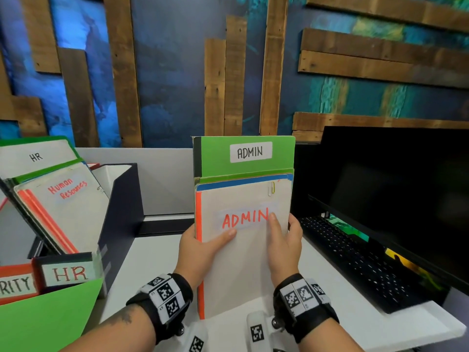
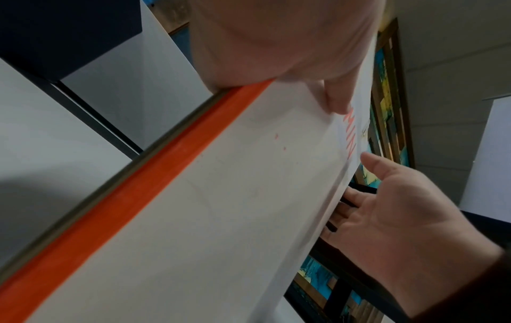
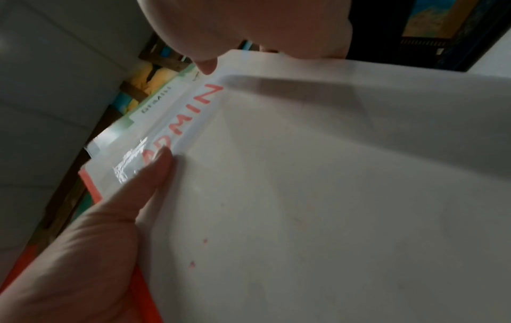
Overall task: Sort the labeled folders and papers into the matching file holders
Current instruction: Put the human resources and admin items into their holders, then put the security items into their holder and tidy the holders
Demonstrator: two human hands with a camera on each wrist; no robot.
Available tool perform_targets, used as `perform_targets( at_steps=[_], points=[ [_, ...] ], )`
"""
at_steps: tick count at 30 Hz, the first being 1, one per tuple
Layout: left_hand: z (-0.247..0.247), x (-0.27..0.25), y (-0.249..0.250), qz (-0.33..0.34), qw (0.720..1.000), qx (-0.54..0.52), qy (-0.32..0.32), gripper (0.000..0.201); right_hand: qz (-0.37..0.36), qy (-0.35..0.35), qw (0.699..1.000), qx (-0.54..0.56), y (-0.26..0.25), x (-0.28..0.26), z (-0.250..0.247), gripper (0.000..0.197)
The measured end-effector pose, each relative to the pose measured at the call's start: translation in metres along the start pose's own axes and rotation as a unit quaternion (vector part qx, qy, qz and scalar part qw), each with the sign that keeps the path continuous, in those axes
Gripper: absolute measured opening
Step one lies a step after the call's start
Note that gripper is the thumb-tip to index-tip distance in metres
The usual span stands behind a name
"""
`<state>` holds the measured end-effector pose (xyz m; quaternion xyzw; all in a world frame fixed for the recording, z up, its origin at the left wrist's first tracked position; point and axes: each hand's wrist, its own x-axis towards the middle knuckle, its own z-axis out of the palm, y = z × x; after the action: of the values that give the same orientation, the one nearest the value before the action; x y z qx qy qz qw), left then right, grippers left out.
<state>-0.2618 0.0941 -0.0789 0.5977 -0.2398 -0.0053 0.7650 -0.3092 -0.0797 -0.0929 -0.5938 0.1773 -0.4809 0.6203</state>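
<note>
I hold a stack of ADMIN papers and folders (image 1: 241,270) upright in front of me over the white table (image 1: 157,262). Its front sheet is white with "ADMIN" in red and an orange strip down its left edge (image 2: 165,157). Behind it stand blue sheets and a green folder (image 1: 218,158) with a black "ADMIN" label. My left hand (image 1: 203,246) grips the stack's left edge, thumb across the front. My right hand (image 1: 284,247) grips the right edge, thumb by the red N and fingers behind the stack. In the wrist views my left hand (image 3: 83,251) and right hand (image 2: 401,207) clasp the white sheet (image 3: 331,196).
A dark file holder labelled HR (image 1: 119,212) at the left carries HR and Human Resources folders (image 1: 63,199). A red holder (image 1: 15,285) ending in "RITY" and a loose green folder (image 1: 45,318) lie at the lower left. A black keyboard (image 1: 355,257) and a dark screen (image 1: 393,199) fill the right.
</note>
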Motion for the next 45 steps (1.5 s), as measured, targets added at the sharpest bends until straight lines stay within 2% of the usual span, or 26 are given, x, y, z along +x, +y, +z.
perform_targets(
  at_steps=[2,6,11,13,17,20,21,23,25,26,28,31,35,37,40,45],
  points=[
    [0.001,-0.002,0.0,-0.01,1.0,0.0,-0.005,0.039,0.005,0.011,1.0,-0.005,0.004,0.005,-0.002,0.026],
    [-0.001,-0.003,0.001,-0.039,0.999,-0.004,-0.013,0.037,0.045,0.027,0.999,-0.014,0.004,0.023,-0.008,0.057],
    [-0.002,-0.005,0.01,-0.048,0.999,-0.013,-0.012,0.031,0.18,-0.014,0.983,0.026,0.005,0.018,-0.006,0.062],
    [-0.007,-0.005,0.015,-0.043,0.999,-0.016,0.002,0.027,0.222,-0.037,0.974,0.023,0.013,0.01,0.002,0.073],
    [-0.028,0.0,0.027,-0.02,0.998,-0.016,0.054,0.025,0.289,-0.056,0.955,0.04,0.036,-0.006,0.028,0.116],
    [-0.047,0.005,0.041,0.006,0.995,-0.036,0.096,0.027,0.319,-0.096,0.939,0.089,0.047,-0.02,0.05,0.126],
    [-0.054,0.006,0.047,0.017,0.993,-0.047,0.111,0.026,0.328,-0.115,0.93,0.121,0.042,-0.029,0.058,0.124],
    [-0.066,0.01,0.061,0.04,0.987,-0.076,0.135,0.025,0.34,-0.166,0.905,0.193,0.018,-0.052,0.077,0.095],
    [-0.077,0.013,0.074,0.059,0.98,-0.104,0.157,0.025,0.373,-0.226,0.853,0.289,-0.003,-0.072,0.094,0.065],
    [-0.082,0.014,0.08,0.068,0.977,-0.114,0.169,0.027,0.39,-0.255,0.821,0.33,-0.012,-0.08,0.103,0.057],
    [-0.095,0.016,0.092,0.086,0.97,-0.123,0.189,0.03,0.411,-0.304,0.766,0.391,-0.024,-0.092,0.122,0.058],
    [-0.118,0.014,0.107,0.119,0.968,-0.101,0.197,0.03,0.449,-0.322,0.718,0.424,-0.038,-0.107,0.155,0.06],
    [-0.152,0.004,0.11,0.125,0.971,-0.031,0.201,0.034,0.464,-0.371,0.676,0.435,-0.056,-0.131,0.2,0.056],
    [-0.169,-0.002,0.107,0.119,0.969,0.0,0.215,0.038,0.463,-0.402,0.666,0.425,-0.066,-0.144,0.223,0.057],
    [-0.193,-0.009,0.111,0.121,0.963,0.023,0.241,0.031,0.445,-0.437,0.654,0.429,-0.082,-0.158,0.257,0.059],
    [-0.234,-0.012,0.14,0.16,0.945,0.046,0.283,0.031,0.427,-0.465,0.638,0.441,-0.101,-0.181,0.307,0.056]
  ],
)
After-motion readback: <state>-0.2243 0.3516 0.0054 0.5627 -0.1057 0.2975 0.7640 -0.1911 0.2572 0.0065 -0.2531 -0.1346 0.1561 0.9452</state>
